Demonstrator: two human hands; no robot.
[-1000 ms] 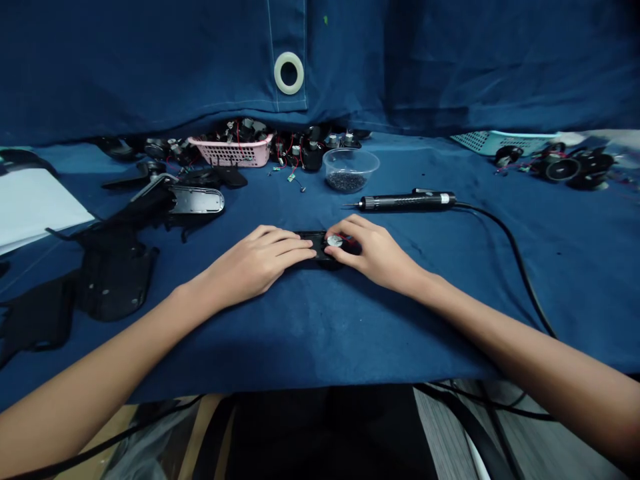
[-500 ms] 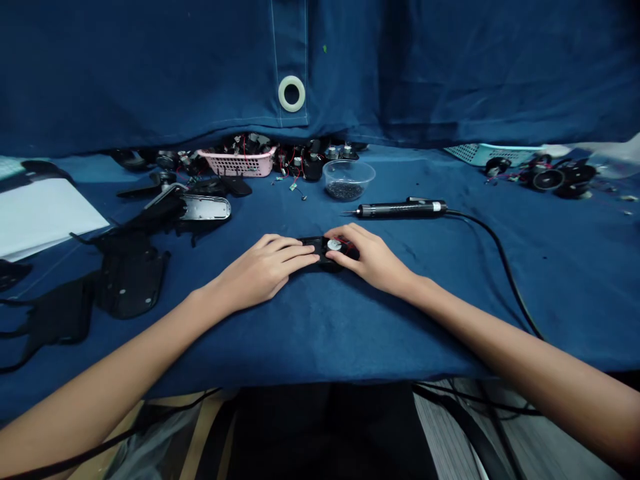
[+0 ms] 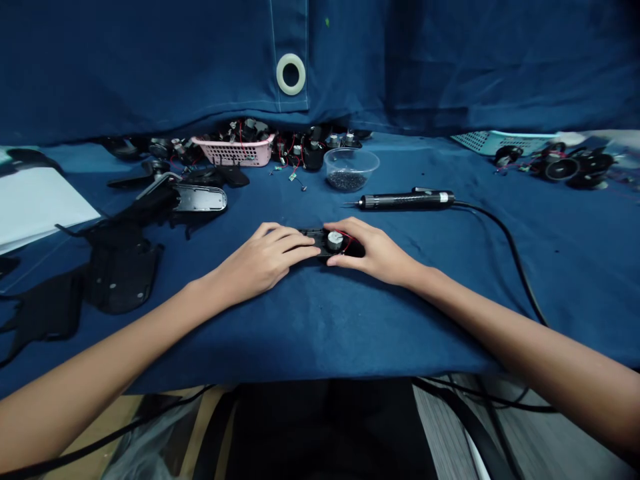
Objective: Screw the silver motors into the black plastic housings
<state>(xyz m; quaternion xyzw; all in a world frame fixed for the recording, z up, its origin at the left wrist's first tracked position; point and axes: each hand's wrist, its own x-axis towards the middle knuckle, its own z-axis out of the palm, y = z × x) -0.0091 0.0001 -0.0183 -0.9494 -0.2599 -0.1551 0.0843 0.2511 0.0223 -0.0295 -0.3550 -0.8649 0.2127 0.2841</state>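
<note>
A small black housing (image 3: pixel 316 239) lies on the blue cloth in front of me, with a round silver motor (image 3: pixel 335 241) standing in it and red wires beside the motor. My left hand (image 3: pixel 270 255) rests over the housing's left end, fingers pressed on it. Around the right end curls my right hand (image 3: pixel 373 252), thumb on the near side and fingers on the far side, gripping the housing beside the motor. The palms hide both ends of the part.
A black electric screwdriver (image 3: pixel 405 201) lies behind my right hand, its cable running right. Beyond are a clear bowl of screws (image 3: pixel 353 170), a pink basket (image 3: pixel 235 153) and a teal basket (image 3: pixel 517 143). Black parts (image 3: pixel 123 273) and white paper (image 3: pixel 43 207) lie left.
My right fingers have moved off the motor, so it shows more fully, with its red wires. The camera view has shifted slightly. My left hand stays on the housing.
</note>
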